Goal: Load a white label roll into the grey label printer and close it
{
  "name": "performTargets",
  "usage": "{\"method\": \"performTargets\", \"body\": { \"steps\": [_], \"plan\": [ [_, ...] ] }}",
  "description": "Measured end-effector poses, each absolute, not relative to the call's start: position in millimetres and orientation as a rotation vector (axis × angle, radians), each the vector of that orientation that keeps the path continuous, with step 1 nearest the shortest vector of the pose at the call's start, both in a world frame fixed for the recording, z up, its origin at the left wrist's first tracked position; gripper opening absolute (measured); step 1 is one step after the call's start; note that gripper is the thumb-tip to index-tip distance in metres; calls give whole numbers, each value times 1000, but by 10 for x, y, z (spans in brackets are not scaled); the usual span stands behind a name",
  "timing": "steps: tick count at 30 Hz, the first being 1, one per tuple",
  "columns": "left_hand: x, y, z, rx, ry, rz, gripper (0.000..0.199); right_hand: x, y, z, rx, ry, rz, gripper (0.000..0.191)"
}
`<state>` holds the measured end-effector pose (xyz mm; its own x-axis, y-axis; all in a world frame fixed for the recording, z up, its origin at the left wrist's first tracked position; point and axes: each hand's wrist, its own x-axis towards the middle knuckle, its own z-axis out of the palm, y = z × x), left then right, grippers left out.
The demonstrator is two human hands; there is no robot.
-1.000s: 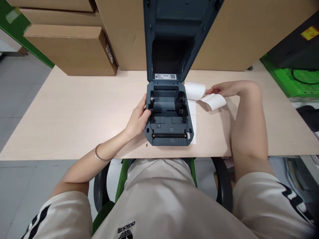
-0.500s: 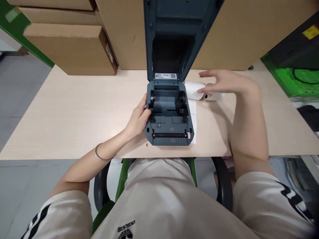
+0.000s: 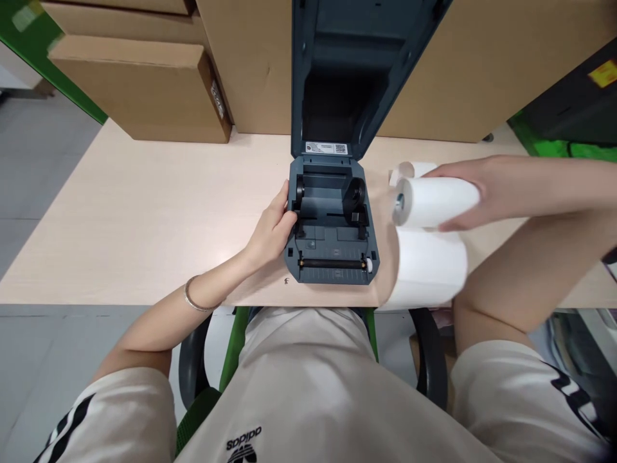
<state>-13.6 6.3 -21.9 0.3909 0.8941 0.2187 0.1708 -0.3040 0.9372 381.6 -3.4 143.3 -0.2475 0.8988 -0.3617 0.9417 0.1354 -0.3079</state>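
Note:
A dark blue-grey label printer [image 3: 332, 244] stands on the table before me, its lid [image 3: 354, 51] raised. Inside show two black roll holders and a black roller at the front. My left hand [image 3: 270, 225] grips the printer's left side, thumb on the rim. Off to the right, my right hand [image 3: 463, 193] is closed round the right end of a white paper roll [image 3: 436, 202]. A loose length of paper [image 3: 429, 267] hangs from that roll and curls toward the table's front edge. Behind the held roll lies a second, smaller white roll [image 3: 417, 170].
A cardboard box [image 3: 135, 90] stands at the back left of the wooden table [image 3: 193, 212]. Large cardboard [image 3: 472, 77] lines the back behind the printer. A green chair with black armrests [image 3: 431, 360] is under me.
My right hand has taken hold of the paper roll and moved it right, away from the printer. The paper that lay beside and under the printer came along. My left hand stays on the printer.

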Motion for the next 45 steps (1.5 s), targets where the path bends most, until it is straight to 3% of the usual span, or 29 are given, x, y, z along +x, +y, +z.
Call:
{"method": "performTargets", "body": {
  "steps": [5, 10, 16, 24, 27, 32, 38, 45],
  "plan": [
    [-124, 75, -239, 1741, 916, 1009, 74, 3560, -231, 1530, 1461, 2597, -894, 76],
    [-118, 59, -194, 1780, 927, 992, 77, 2851, -76, 1182, 1557, 3073, -865, 89],
    [-87, 35, -162, 1760, 954, 977, 78, 2583, 92, 850, 1619, 3103, -447, 70],
    [-47, 27, -117, 1789, 925, 995, 76, 2500, 304, 507, 1610, 2980, -112, 73],
    [-57, 28, -138, 1788, 945, 982, 77, 2446, 216, 546, 1549, 2969, -47, 70],
    [-73, 49, -184, 1805, 900, 1012, 72, 2273, -370, 835, 1563, 2972, 31, 49],
    [-66, 58, -144, 1814, 869, 1026, 74, 2196, -1060, 709, 1276, 3058, 116, 57],
    [-97, 69, -236, 1742, 858, 996, 79, 2236, -1127, 608, 1200, 3036, 273, 61]
  ]
}}
